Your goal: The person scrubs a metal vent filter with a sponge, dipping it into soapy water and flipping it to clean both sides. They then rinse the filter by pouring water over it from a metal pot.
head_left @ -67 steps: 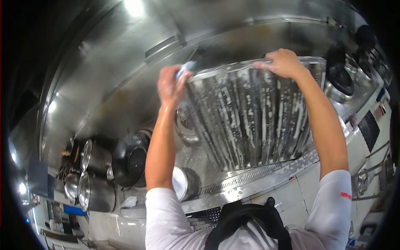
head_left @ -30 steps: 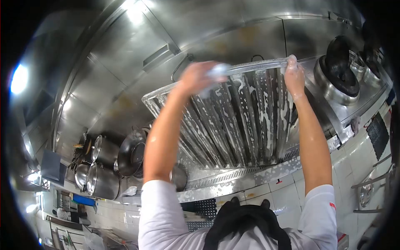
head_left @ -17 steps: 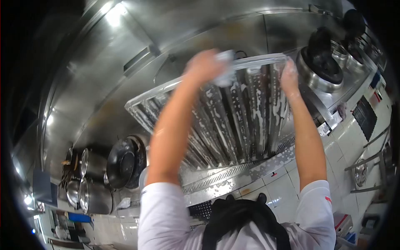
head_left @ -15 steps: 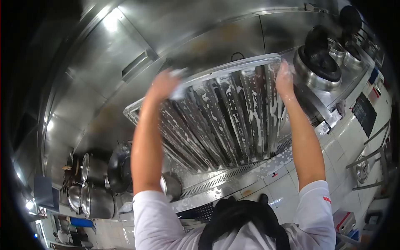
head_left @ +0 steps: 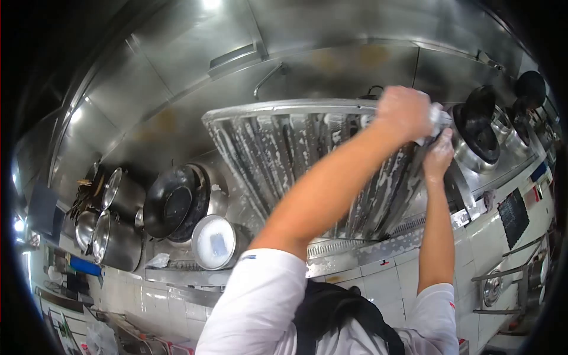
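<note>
Evidently, your left hand (head_left: pixel 405 112) clutched a white cloth (head_left: pixel 439 117) at the foamy ribbed panel's (head_left: pixel 284 145) two o'clock corner; your right hand (head_left: pixel 439 152) gripped its edge toward three.

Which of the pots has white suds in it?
The pot just right of the black pans, nearest the left sleeve; white suds show inside it and in no other pot.

The panel (head_left: pixel 278 148) stretches left from its right end, where the left fingers (head_left: pixel 425 121) hold the cloth (head_left: pixel 436 118) and the right fingers (head_left: pixel 446 137) grip the edge. Farther left of both fingers, on the surface (head_left: pixel 503 163), a basin (head_left: pixel 214 241) sits before two pans (head_left: pixel 168 204), with two pots (head_left: pixel 118 239) beyond them. Right of the fingers, a wok (head_left: pixel 480 133) rests in a container (head_left: pixel 473 157).
</note>
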`<state>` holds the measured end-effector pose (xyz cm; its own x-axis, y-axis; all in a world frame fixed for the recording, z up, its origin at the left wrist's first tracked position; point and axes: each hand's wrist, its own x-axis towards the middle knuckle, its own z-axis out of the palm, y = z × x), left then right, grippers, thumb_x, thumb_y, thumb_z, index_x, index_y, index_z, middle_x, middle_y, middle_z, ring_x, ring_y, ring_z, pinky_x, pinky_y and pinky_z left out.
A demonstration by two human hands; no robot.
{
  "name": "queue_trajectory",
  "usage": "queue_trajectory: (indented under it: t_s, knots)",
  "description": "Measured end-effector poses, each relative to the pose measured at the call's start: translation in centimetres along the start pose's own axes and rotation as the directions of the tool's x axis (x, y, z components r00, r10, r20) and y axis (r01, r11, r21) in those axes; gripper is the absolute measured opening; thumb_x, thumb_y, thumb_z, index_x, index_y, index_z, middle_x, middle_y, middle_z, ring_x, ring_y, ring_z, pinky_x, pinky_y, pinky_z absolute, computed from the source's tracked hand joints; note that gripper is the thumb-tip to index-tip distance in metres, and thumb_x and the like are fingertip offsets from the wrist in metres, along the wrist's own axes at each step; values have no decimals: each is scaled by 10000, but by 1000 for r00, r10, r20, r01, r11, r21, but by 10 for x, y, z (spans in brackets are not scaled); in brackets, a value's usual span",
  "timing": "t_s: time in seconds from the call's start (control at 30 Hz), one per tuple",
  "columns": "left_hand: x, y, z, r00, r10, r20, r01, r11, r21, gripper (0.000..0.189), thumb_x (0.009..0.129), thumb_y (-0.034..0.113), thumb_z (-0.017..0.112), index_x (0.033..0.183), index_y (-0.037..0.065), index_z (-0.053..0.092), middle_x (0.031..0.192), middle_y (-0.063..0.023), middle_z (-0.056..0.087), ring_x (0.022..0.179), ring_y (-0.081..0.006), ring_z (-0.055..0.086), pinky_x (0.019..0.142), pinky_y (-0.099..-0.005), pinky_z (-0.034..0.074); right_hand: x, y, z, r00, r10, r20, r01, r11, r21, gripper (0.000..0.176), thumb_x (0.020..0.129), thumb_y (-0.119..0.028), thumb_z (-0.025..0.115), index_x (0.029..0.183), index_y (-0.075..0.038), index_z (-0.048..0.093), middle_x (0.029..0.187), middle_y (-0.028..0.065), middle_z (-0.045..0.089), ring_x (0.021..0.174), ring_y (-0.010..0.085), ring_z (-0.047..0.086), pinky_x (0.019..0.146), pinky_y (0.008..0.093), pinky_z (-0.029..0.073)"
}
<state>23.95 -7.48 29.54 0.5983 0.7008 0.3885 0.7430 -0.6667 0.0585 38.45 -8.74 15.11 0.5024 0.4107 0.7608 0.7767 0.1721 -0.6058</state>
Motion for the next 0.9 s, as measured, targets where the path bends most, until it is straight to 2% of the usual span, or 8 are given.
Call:
queue_trajectory:
  t_s: [0.27, 0.33, 0.37, 0.4, 0.47, 0.63, 0.73, 0.9]
  knots:
    - [-182, -302, -70, 868, -245, -432, 321, 941, 111, 423, 946, 437, 485, 898, 78, 704, 825, -148, 706, 800, -395, 661, 772, -467, 509, 23, 25, -5, 1000, 7, 11, -9, 981, 196, 557, 1043, -385, 352, 1094, 103, 615, 1019, 358, 628, 978, 512, 591, 823, 537, 431]
    - [-195, -302, -72, 800, -312, -513, 374, 927, 19, 397, 944, 409, 497, 899, 69, 696, 844, -159, 702, 809, -405, 651, 763, -461, 504, 57, 33, -3, 808, -584, -75, 561, 802, -204, 326, 1033, -175, 439, 1221, 55, 573, 1072, 261, 663, 1011, 375, 643, 860, 439, 498]
    - [-202, -298, -71, 726, -362, -584, 395, 915, -76, 372, 942, 382, 509, 900, 59, 689, 863, -169, 697, 819, -414, 641, 754, -456, 500, 59, -45, -19, 996, -70, 57, 64, 992, 105, 275, 1019, -152, 456, 1184, 17, 598, 1042, 202, 674, 991, 343, 647, 850, 430, 507]
    - [-204, -295, -70, 591, -523, -614, 503, 834, -227, 334, 932, 341, 544, 874, 38, 673, 925, -177, 699, 849, -414, 635, 737, -434, 494, 77, -46, -20, 871, -431, 235, 464, 880, -105, 308, 1012, -244, 470, 1155, -18, 623, 1032, 187, 688, 985, 367, 641, 859, 453, 493]
    - [-219, -316, -54, 464, -489, -739, 415, 857, -306, 330, 921, 317, 558, 883, 11, 675, 943, -192, 694, 853, -385, 646, 746, -411, 489, 71, -139, -18, 784, -123, 609, 493, 720, -488, 403, 1010, -359, 443, 1080, -33, 670, 1035, 189, 696, 985, 396, 634, 876, 472, 482]
    - [-229, -295, -41, 149, -668, -729, 203, 742, -639, 196, 869, 225, 651, 915, 42, 704, 809, -150, 701, 702, -309, 670, 690, -389, 523, 2, -220, 61, 648, -462, 605, 579, 815, 3, 503, 1013, -426, 371, 975, -66, 720, 1018, 183, 698, 943, 403, 650, 851, 485, 498]
    - [-220, -262, -37, 320, -312, -895, 478, 869, -132, 280, 807, 312, 745, 907, 58, 684, 940, -143, 669, 919, -361, 611, 799, -443, 506, -28, -266, 94, 632, -507, 587, 607, 794, 32, 521, 1017, -431, 333, 993, -92, 728, 983, 177, 707, 918, 404, 660, 842, 488, 509]
    - [-230, -298, -11, 383, -48, -923, 142, 990, 7, 386, 828, 181, 700, 1146, 32, 540, 1092, -180, 609, 1027, -358, 584, 892, -459, 474, -31, -276, 102, 696, -309, 648, 543, 817, -193, 556, 1001, -457, 300, 993, -121, 742, 946, 206, 704, 921, 419, 660, 854, 495, 511]
